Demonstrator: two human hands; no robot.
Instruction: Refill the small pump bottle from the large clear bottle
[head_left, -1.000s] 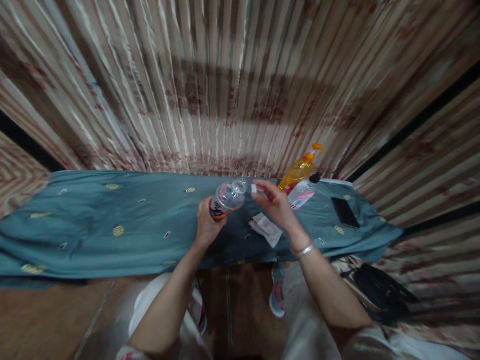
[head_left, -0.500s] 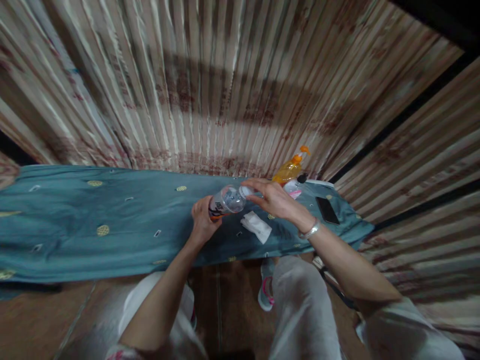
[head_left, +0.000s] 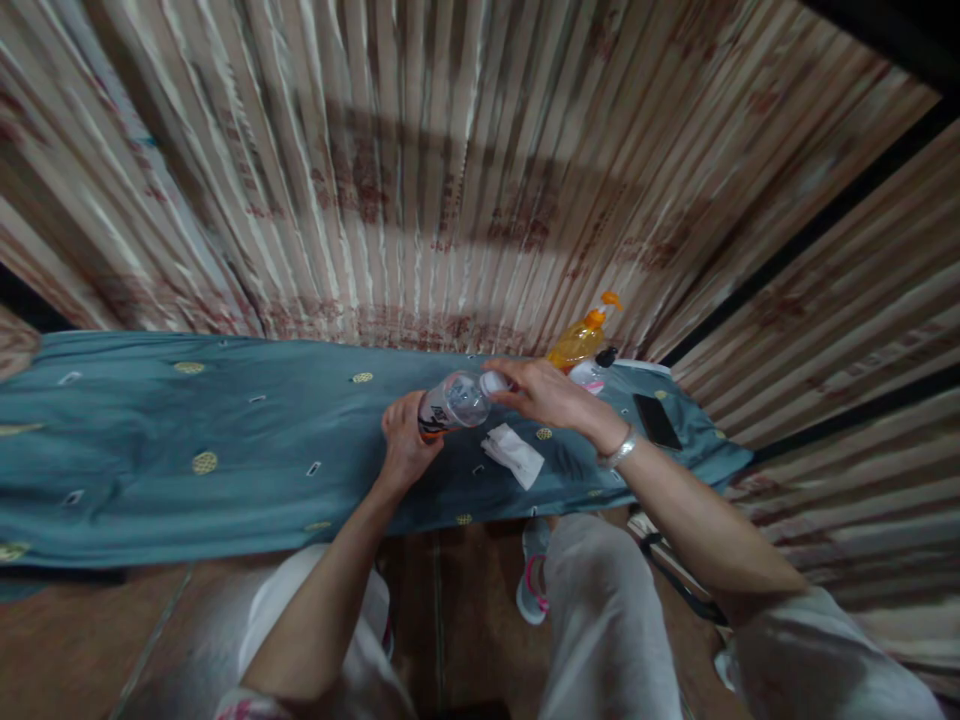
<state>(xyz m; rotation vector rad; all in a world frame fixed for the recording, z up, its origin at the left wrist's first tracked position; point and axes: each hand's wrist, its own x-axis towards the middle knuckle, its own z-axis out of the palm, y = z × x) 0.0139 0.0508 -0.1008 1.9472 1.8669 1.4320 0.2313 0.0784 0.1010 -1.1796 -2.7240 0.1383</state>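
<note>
A clear plastic bottle [head_left: 463, 399] with a dark and orange label lies tilted above the teal cloth, its neck toward the right. My left hand [head_left: 406, 432] is wrapped round its labelled lower part. At the neck, the fingers of my right hand [head_left: 541, 393] are closed on the white bottle cap [head_left: 493, 384]. Whether the cap is loose or seated on the neck I cannot tell. Just below the bottle, a folded white tissue [head_left: 513, 455] rests on the cloth.
A teal patterned cloth [head_left: 277, 420] covers the long surface. Behind my right hand stand an orange pump bottle [head_left: 579, 340] and a clear bottle with a black top [head_left: 592, 373]. A dark phone [head_left: 656, 421] lies at the right. A pleated curtain [head_left: 420, 180] hangs behind.
My right fingers have shifted slightly and curled more around the white cap. The bottle and my left hand stay in nearly the same place.
</note>
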